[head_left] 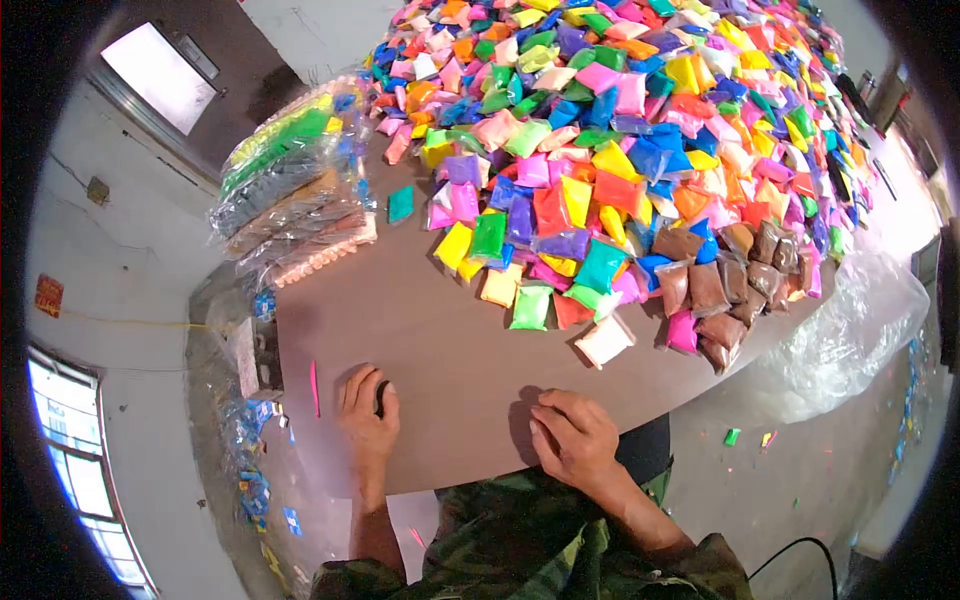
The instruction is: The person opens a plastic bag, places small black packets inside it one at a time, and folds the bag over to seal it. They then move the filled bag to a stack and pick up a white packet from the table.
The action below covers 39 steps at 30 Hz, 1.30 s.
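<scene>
Pause between picks: left hand (368,415) flat on the table (450,340), grip open, beside a pink stick (314,388); right hand (573,435) curled, grip unreadable; heaped colour packets (620,150) ahead, the nearest white packet (604,341) probably needing a forward reach.

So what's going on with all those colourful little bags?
A person is at a brown table, with both hands down on its bare near part. The left hand lies flat beside a thin pink stick; the right hand rests half curled, nothing showing in it. Neither touches the big pile of small coloured packets covering the far side. A stack of clear bags sits at the left edge.
</scene>
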### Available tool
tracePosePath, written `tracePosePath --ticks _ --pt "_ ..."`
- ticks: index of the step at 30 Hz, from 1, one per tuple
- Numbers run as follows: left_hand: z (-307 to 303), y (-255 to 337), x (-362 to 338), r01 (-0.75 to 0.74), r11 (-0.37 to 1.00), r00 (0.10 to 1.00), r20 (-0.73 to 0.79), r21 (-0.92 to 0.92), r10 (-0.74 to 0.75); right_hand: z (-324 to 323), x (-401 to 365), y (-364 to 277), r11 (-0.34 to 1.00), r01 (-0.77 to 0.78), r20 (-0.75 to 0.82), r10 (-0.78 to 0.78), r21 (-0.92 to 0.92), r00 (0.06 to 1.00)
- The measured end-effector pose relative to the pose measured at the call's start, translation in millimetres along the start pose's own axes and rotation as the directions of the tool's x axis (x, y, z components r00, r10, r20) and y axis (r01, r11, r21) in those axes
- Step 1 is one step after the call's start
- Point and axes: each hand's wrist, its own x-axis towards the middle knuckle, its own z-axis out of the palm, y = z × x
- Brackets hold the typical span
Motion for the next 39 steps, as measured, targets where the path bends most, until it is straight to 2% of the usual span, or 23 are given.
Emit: tracePosePath --ticks 5,17,20,27,34,39 --pt "8.6 -11.1 -2.1 -0.059 0.998 0.998 -0.035 0.006 0.06 0.4 1.2 -0.7 1.0 0.009 -0.014 -0.009 -0.006 1.0" --pt "10.3 -5.0 -1.9 -0.032 0.999 0.999 -0.036 0.04 0.034 2.4 -3.0 3.9 0.999 0.037 -0.005 -0.037 -0.033 0.999" --pt "9.9 20.8 1.9 0.021 0.999 0.999 -0.038 -0.034 -0.022 0.0 -1.3 1.6 0.999 0.039 -0.019 -0.039 -0.021 0.999" --pt "21.2 77.0 9.8 -0.075 0.969 0.994 0.057 -0.233 0.091 4.1 -5.3 6.2 0.997 0.068 -0.038 -0.069 -0.035 0.997" --pt "48.4 115.4 29.2 -0.238 0.927 0.964 0.05 -0.29 0.263 3.4 -8.5 6.8 0.997 0.067 -0.037 -0.069 -0.039 0.997" --pt "55.6 146.8 56.7 -0.253 0.924 0.961 0.037 -0.287 0.274 1.3 -4.4 3.6 0.996 0.073 -0.056 -0.076 -0.053 0.996"
